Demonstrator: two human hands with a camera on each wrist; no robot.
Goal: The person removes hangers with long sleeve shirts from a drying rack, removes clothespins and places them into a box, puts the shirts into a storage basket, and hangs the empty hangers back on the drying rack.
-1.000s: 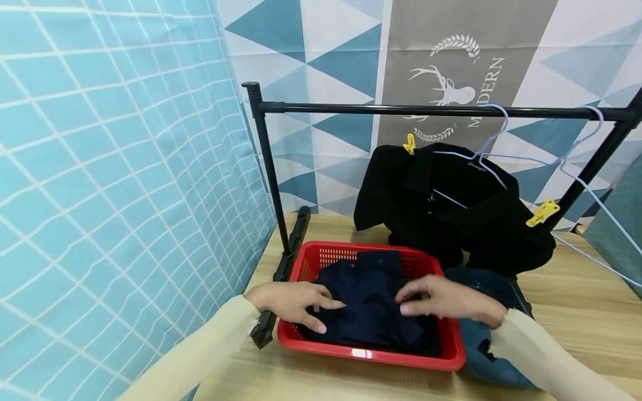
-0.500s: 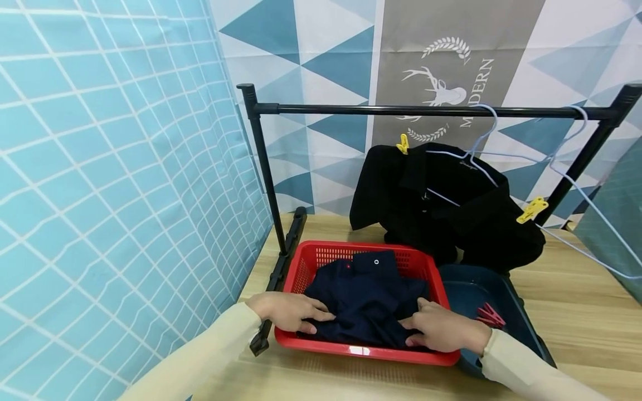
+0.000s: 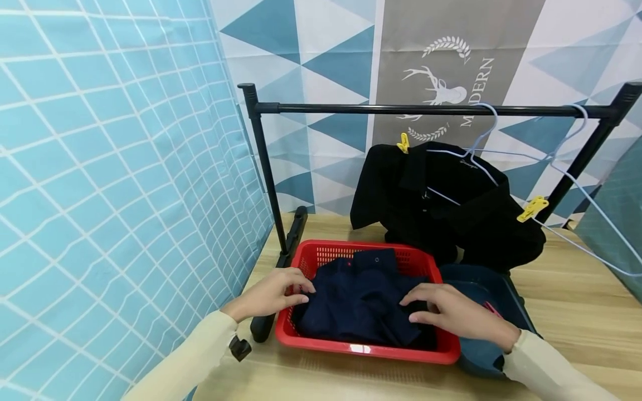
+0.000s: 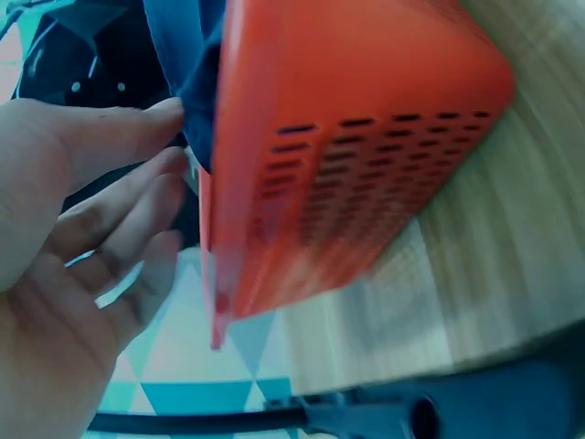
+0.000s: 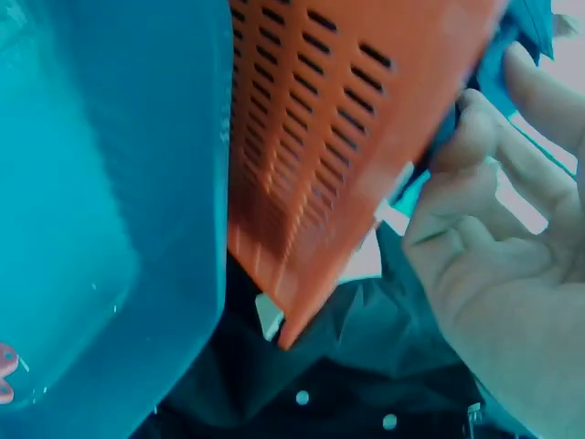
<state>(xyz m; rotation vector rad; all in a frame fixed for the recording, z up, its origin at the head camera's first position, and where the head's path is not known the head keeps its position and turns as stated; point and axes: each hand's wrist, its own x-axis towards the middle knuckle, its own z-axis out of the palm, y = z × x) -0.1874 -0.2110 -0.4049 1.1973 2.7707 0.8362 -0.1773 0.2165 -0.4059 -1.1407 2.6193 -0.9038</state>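
A navy garment (image 3: pixel 358 303) with a small red mark near its top lies bunched in a red plastic basket (image 3: pixel 351 348). My left hand (image 3: pixel 271 292) hovers at the basket's left rim, fingers loosely bent and thumb apart from them. In the left wrist view its thumb tip is right by the dark cloth; whether it touches cannot be told. Over the garment's right side is my right hand (image 3: pixel 443 309), fingers relaxed and slightly bent, nothing seen between them. In the right wrist view the right hand's fingers (image 5: pixel 475 137) are beside the basket's slotted wall.
Behind the basket, a black shirt (image 3: pixel 401 195) hangs on a light-blue hanger (image 3: pixel 485 133) with yellow clips (image 3: pixel 533 209). A second hanger (image 3: pixel 584 125) shares the black rack (image 3: pixel 351 109). A dark blue tray (image 3: pixel 511 306) holding pink clips (image 3: pixel 491 308) stands right of the basket.
My left hand has drawn back left from the garment to the basket's rim. My right hand went down to the garment's lower right, then lifted slightly. The garment's right side spreads wider.
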